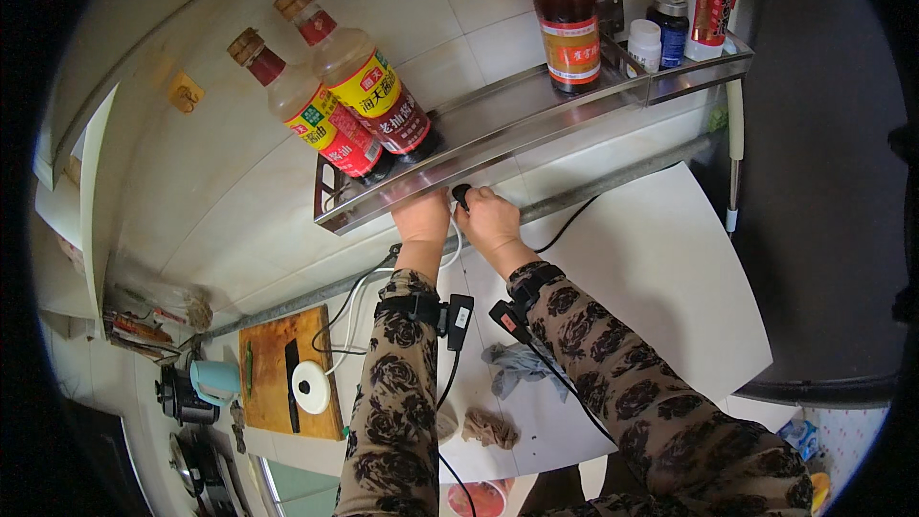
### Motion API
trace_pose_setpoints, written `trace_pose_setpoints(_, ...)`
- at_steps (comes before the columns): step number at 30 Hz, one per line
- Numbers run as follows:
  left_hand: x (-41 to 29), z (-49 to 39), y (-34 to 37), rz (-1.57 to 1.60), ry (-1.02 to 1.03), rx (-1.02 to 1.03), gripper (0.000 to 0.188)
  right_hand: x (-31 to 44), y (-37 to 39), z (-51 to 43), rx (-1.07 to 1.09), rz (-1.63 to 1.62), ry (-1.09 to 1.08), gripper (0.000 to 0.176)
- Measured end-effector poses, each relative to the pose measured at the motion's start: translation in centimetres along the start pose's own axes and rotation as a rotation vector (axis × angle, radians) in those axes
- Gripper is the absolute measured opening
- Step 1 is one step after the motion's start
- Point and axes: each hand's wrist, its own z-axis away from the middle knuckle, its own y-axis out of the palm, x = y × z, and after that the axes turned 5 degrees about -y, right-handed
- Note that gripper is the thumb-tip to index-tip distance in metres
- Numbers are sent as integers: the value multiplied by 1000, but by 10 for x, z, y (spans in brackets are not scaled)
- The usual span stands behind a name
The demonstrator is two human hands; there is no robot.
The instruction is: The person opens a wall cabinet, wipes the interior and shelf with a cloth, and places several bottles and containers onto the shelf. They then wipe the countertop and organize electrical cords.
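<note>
My right hand (492, 221) grips a black plug (462, 195) just below the front edge of a steel wall shelf (481, 154). Close beside it is my left hand (422, 219), its fingers hidden behind the shelf's edge, so what they hold does not show. A white cable (458, 244) hangs between the hands and runs down to a round white base (311, 388) lying on a wooden cutting board (266, 330). From behind my right wrist a black cable (571, 226) trails along the wall. On each forearm a strap holds a small black device.
Two soy sauce bottles (373, 104) and a dark bottle (567, 29) stand on the shelf above my hands. A knife (291, 384) lies on the board beside a blue-green pitcher (215, 382). A grey cloth (520, 370) and brown cloth (490, 429) lie on the counter.
</note>
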Motion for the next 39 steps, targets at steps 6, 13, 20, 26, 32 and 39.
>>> trace_pose_setpoints(6, 1, 0, 4, 4, -7, 30, 20, 0, 1, 0, -58, -26, -28, 19)
trace_pose_setpoints(13, 1, 1, 0, -8, 32, -16, 20, -1, 2, 2, -77, -36, -40, 17)
trace_pose_setpoints(20, 1, -1, 1, -23, 14, 54, 20, 0, 0, 1, -49, -49, -21, 19)
trace_pose_setpoints(26, 3, 0, 4, 3, 14, 19, 19, 0, 1, 1, -55, -48, -3, 18)
trace_pose_setpoints(32, 5, 2, 10, -14, 43, -7, 21, 1, 3, 6, -110, -55, -19, 18)
trace_pose_setpoints(39, 5, 6, 2, -73, 43, 39, 21, -3, -3, 64, -102, -52, -90, 19)
